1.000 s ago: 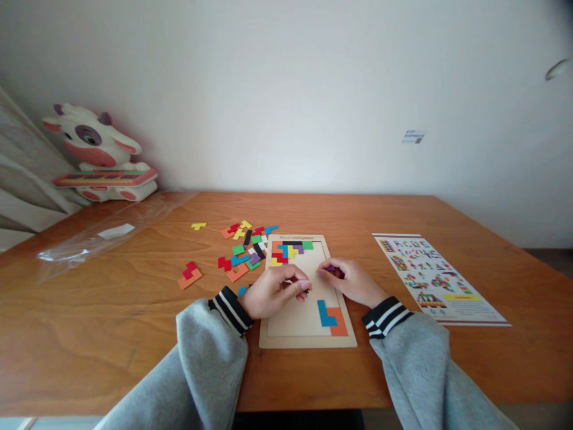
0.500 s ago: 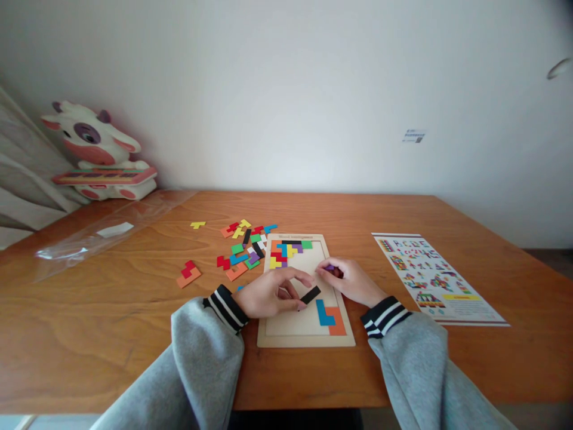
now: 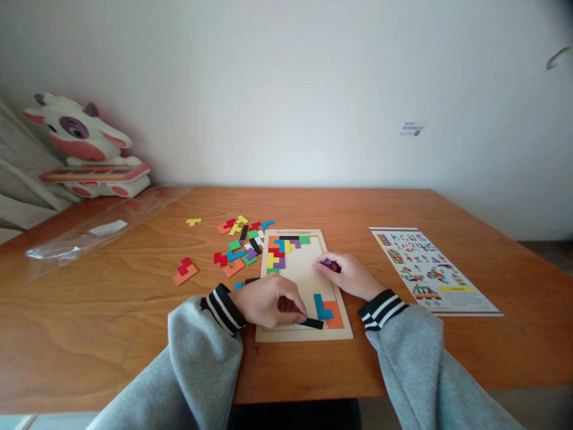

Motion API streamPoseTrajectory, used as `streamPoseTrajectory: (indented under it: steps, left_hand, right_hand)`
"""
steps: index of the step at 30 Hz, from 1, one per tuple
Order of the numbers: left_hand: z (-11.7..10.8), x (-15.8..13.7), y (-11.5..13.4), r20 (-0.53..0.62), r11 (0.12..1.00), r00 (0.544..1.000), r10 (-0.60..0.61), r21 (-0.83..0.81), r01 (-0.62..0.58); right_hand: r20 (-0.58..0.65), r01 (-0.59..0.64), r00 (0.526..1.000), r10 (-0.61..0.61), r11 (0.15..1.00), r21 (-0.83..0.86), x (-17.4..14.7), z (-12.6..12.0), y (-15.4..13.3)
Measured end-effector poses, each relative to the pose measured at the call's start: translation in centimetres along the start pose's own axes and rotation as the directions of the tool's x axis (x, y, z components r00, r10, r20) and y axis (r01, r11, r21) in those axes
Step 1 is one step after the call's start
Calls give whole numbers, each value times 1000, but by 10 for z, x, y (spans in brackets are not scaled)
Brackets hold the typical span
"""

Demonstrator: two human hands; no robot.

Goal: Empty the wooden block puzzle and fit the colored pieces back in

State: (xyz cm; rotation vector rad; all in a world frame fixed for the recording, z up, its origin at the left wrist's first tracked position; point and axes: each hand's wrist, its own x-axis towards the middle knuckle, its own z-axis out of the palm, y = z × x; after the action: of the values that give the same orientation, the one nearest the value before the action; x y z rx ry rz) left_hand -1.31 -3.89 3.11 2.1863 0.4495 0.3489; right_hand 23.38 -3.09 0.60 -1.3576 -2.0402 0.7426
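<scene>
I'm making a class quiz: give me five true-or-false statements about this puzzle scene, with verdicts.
1. The left hand pinches a black bar-shaped piece. True.
2. The right hand holds a red piece. False: the right hand holds a purple piece.
3. A blue L-shaped piece lies on the wooden puzzle board. True.
4. The printed sheet is left of the board. False: the printed sheet is right of it.
5. A cow-shaped toy keyboard stands left of the board. True.

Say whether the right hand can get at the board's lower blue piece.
Probably yes: nothing covers the lower blue piece, and the right hand is close by, though its fingers seem to hold a purple piece.
</scene>
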Motion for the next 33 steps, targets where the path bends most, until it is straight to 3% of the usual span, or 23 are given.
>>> streamPoseTrajectory:
  steps: [16, 24, 27, 29, 31, 33]
  left_hand:
    - [2, 2, 5, 0, 998, 998, 63, -5, -63]
    - [2, 2, 10, 13, 999, 1000, 18, -32, -17]
    - [4, 3, 8, -80, 999, 996, 48, 16, -47]
    - [4, 5, 5, -211, 993, 974, 85, 98, -65]
    - [2, 6, -2, -374, 968, 919, 124, 249, -29]
    - [-4, 5, -12, -514, 898, 844, 153, 430, 99]
  right_hand:
    - [9, -19, 1000, 19, 1000, 16, 1, 0, 0]
    - [10, -14, 1000, 14, 1000, 13, 0, 0, 1]
    - [11, -18, 1000, 18, 1000, 16, 0, 0, 0]
    - [14, -23, 1000, 23, 999, 25, 0, 0, 0]
    - [19, -32, 999, 32, 999, 28, 0, 0, -1]
    - [26, -39, 999, 38, 999, 27, 0, 0, -1]
